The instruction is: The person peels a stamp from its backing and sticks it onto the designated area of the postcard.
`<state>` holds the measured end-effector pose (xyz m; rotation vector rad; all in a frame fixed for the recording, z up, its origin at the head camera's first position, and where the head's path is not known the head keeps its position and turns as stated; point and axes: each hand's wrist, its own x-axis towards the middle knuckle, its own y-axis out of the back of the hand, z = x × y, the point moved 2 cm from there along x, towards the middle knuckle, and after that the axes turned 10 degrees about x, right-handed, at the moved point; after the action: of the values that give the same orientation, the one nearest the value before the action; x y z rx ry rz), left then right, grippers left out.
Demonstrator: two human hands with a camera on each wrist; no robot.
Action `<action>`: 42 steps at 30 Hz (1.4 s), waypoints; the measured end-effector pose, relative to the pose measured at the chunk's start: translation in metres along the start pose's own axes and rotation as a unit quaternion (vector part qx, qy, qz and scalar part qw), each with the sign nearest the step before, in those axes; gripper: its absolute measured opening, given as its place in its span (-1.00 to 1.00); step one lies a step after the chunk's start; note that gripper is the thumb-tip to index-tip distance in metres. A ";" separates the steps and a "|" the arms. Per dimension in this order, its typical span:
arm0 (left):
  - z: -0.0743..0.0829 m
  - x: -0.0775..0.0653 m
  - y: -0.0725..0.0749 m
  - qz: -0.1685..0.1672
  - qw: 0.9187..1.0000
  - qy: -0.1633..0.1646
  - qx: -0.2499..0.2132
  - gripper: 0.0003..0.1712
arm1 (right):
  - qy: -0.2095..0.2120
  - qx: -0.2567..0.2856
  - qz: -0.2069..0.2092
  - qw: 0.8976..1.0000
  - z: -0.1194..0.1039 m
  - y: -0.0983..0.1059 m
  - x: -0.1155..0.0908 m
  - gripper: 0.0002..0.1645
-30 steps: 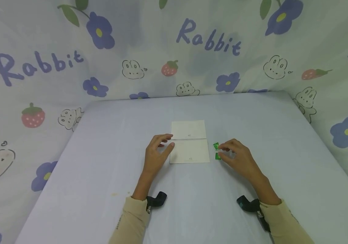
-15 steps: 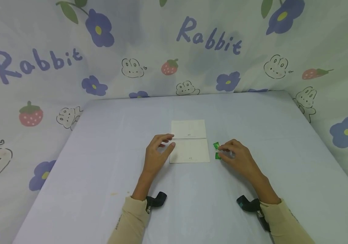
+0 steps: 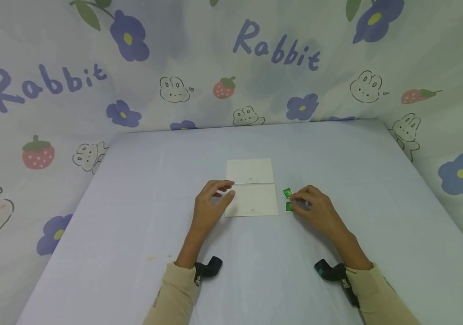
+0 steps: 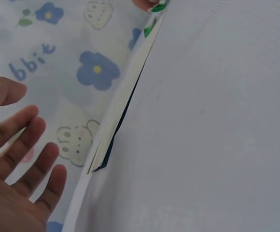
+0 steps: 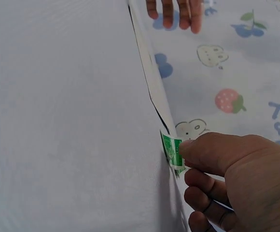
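Two cream paper rectangles, the far one (image 3: 249, 171) and the near one (image 3: 252, 201), lie edge to edge on the white table, each with a small faint mark. Beside their right edge lie two small green stamp-like pieces with pale borders, the upper one (image 3: 287, 192) and the lower one (image 3: 289, 206). My right hand (image 3: 316, 208) is at these pieces; its thumb partly covers the lower one, and a gap shows between thumb and fingers. In the right wrist view a green piece (image 5: 172, 151) meets the thumb tip. My left hand (image 3: 210, 204) hovers at the papers' left edge, fingers spread, holding nothing.
The white-covered table (image 3: 154, 180) stretches around the papers. Behind and beside it hangs a curtain (image 3: 199, 54) printed with rabbits, flowers and strawberries. Black wrist-worn devices, the left one (image 3: 209, 267) and the right one (image 3: 331, 271), sit near the sleeves.
My left hand has shifted very slightly right, over the papers' left edge. The right hand stays almost still at the green pieces. The head view has shifted a little.
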<state>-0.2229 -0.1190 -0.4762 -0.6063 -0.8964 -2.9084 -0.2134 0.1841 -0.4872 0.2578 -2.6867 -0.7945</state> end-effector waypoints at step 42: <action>0.017 -0.004 -0.002 -0.011 0.999 0.014 -0.033 -0.82 | 0.117 -0.004 0.129 0.985 -0.020 0.005 -0.004 -0.75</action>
<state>-0.2137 -0.1086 -0.4657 -0.5612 -0.8110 -2.9698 -0.2029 0.1795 -0.4694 -0.0010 -2.4316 -0.6536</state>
